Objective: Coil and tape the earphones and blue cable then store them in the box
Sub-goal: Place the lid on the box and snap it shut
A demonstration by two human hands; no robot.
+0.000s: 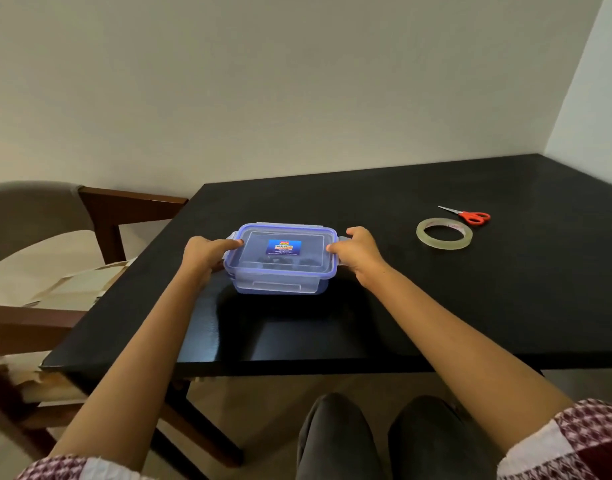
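I see the box [280, 275] lidded, mid worktop [401, 306], dark shapes dim inside; my left hand [202, 254] and right hand [358, 252] at its ends, fingers grasping the side clips, thumbs on the lid; tape [444, 233], scissors [470, 216] far right

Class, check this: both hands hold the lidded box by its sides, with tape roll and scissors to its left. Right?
No. The head view shows the tape roll and scissors to the right of the box, not left. The left hand and right hand do hold the lidded box by its sides.
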